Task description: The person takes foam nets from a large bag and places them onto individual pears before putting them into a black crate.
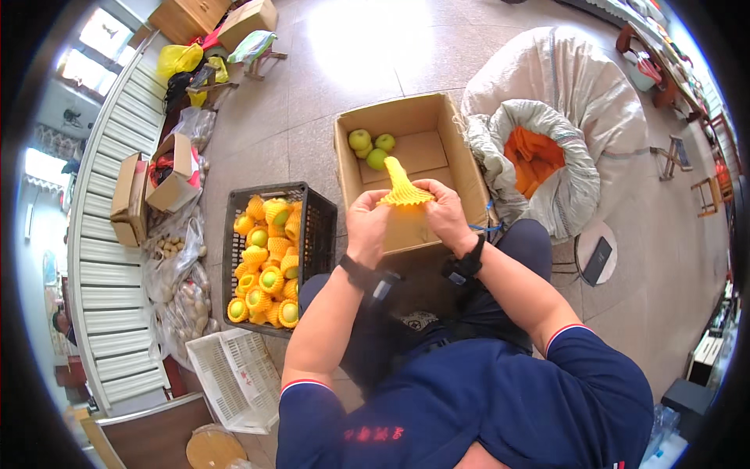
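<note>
Between my two hands a yellow foam fruit net [405, 187] is stretched, its wide end nearest me and its narrow end pointing away. My left hand [367, 228] pinches one side of the wide rim, and my right hand [448, 215] pinches the other. Both are above the near part of an open cardboard box [462, 168]. Several green apples [361, 141] lie bare in the box's far left corner. To the left, a black plastic crate [319, 227] is filled with green apples in yellow foam nets [270, 279]. Whether the stretched net contains anything is hidden.
Right of the box, a white woven sack [574, 156] holds orange material [533, 160], with a larger bulging sack [558, 70] behind. A round stool [598, 254] bears a dark flat device. A white basket [234, 379] and plastic bags [181, 301] lie to the left.
</note>
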Demonstrator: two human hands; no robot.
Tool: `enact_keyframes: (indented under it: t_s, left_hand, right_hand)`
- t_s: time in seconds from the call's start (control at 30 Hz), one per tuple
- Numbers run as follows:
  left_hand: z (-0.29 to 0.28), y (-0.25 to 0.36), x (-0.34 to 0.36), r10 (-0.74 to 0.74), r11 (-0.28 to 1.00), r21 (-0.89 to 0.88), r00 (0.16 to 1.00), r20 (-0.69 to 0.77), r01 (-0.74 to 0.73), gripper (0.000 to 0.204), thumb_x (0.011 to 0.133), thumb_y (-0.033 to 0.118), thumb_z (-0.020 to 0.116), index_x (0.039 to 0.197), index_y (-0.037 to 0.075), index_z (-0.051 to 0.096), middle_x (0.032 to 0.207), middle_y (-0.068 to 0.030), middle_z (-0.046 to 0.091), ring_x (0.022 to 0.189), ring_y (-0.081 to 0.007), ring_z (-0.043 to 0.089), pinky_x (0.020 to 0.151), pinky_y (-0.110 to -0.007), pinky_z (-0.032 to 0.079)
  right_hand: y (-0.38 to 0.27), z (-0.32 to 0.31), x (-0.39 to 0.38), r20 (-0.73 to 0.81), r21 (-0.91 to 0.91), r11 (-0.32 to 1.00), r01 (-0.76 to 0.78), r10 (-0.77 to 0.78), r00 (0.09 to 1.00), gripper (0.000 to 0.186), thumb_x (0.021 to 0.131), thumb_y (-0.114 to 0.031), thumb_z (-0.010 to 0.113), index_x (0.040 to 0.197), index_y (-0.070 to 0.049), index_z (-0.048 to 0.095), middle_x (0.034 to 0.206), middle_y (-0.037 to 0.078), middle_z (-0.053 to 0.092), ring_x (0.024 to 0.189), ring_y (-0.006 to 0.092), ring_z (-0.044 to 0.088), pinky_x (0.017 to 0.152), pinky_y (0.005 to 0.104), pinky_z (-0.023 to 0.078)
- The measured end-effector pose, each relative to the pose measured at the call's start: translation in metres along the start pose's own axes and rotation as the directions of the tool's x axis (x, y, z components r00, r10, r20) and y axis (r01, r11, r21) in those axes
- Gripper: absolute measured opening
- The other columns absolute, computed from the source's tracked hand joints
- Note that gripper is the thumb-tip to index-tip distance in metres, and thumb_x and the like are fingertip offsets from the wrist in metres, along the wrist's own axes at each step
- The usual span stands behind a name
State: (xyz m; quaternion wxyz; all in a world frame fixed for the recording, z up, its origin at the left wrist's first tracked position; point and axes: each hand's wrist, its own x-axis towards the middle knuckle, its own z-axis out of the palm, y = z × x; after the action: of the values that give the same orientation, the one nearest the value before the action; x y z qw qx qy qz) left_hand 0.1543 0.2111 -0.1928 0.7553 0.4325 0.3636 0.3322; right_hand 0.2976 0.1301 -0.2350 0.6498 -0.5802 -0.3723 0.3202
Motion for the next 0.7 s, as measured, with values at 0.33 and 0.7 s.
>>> enact_keyframes:
  t_s: [0.33, 0.7]
  left_hand:
    - [-0.005, 0.008, 0.0, -0.027, 0.986, 0.164, 0.999, -0.027, 0.031, 0.016, 0.095, -0.002, 0.057, 0.11, 0.001, 0.063, 0.101, -0.0091, 0.069, 0.086, -0.0152, 0.069, 0.07, -0.028, 0.06]
    - [-0.014, 0.007, 0.003, -0.068, 0.99, -0.128, 0.997, -0.019, 0.065, 0.017, 0.097, -0.005, 0.054, 0.113, -0.002, 0.057, 0.112, -0.0124, 0.066, 0.1, -0.0223, 0.068, 0.089, -0.036, 0.06]
  right_hand:
    - [-0.005, -0.004, 0.001, 0.044, 0.06, 0.997, -0.053, 0.05, 0.998, 0.034, 0.084, 0.01, 0.048, 0.113, 0.003, 0.065, 0.109, 0.01, 0.07, 0.1, 0.0185, 0.067, 0.09, 0.0308, 0.053]
    - [-0.02, 0.008, -0.01, 0.017, -0.433, 0.863, 0.26, -0.28, 0.96, 0.032, 0.078, 0.009, 0.053, 0.107, 0.001, 0.065, 0.102, 0.017, 0.064, 0.101, 0.0331, 0.063, 0.093, 0.0384, 0.05]
